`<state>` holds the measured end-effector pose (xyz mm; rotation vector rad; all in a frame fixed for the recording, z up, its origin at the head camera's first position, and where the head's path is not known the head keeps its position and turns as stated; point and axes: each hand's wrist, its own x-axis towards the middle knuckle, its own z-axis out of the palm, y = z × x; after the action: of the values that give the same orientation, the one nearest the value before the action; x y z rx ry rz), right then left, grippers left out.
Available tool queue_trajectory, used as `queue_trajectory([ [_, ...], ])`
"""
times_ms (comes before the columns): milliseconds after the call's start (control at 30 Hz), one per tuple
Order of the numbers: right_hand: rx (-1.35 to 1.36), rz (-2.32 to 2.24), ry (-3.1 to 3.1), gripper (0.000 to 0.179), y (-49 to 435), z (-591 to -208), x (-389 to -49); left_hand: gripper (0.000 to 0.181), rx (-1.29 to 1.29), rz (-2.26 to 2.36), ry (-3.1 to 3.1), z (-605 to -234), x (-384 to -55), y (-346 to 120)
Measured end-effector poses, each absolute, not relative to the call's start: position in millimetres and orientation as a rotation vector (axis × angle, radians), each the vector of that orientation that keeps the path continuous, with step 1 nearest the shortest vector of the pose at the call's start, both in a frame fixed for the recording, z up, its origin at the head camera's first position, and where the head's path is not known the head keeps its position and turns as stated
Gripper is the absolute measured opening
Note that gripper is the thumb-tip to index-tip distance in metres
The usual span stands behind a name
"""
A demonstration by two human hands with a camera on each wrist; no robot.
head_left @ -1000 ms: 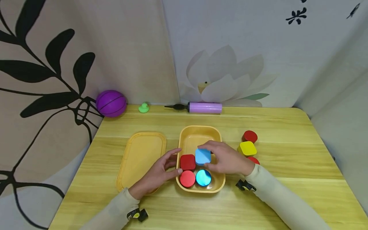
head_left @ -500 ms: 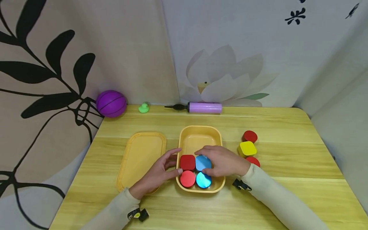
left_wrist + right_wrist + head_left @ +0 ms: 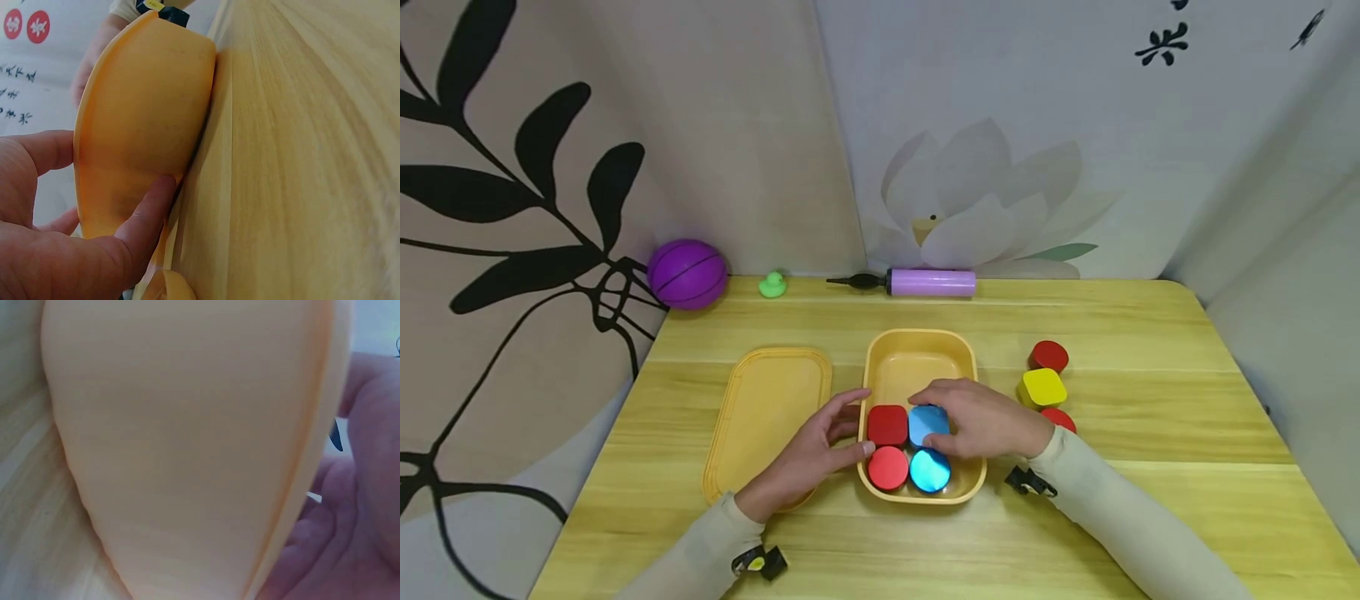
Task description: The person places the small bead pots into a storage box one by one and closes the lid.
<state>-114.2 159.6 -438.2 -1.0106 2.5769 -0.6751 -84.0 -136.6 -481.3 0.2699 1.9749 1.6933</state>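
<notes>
In the head view a yellow plastic box (image 3: 922, 332) holds several blocks. Its near half contains a red square block (image 3: 887, 425), a red round block (image 3: 888, 468), a blue square block (image 3: 927, 423) and a shiny blue round block (image 3: 930, 475). My right hand (image 3: 988, 418) reaches in over the right rim, thumb and fingers pinching the blue square block, which sits down among the others. Spread along the left rim, my left hand (image 3: 808, 454) touches the box. In the left wrist view its fingers (image 3: 149, 215) press the outer wall. The right wrist view shows mostly box wall (image 3: 181, 437).
A yellow lid (image 3: 778, 392) lies left of the box. To the right are a dark red round block (image 3: 1048, 356), a yellow square block (image 3: 1042, 388) and a red round one (image 3: 1060, 419). A purple ball (image 3: 688, 275), green duck (image 3: 772, 285) and purple pump (image 3: 931, 282) line the back edge.
The right hand has lowered the blue square block toward me, into place beside the red square one and behind the blue round one. The left hand stays at the box.
</notes>
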Motion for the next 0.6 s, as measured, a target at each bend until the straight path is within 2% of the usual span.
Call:
queue_trajectory([
  [600,-0.986,-1.068,2.772,0.033,192.4,-429.8,-103.0,0.078,0.285,1.702,1.967,-481.4,-83.7,-136.0],
])
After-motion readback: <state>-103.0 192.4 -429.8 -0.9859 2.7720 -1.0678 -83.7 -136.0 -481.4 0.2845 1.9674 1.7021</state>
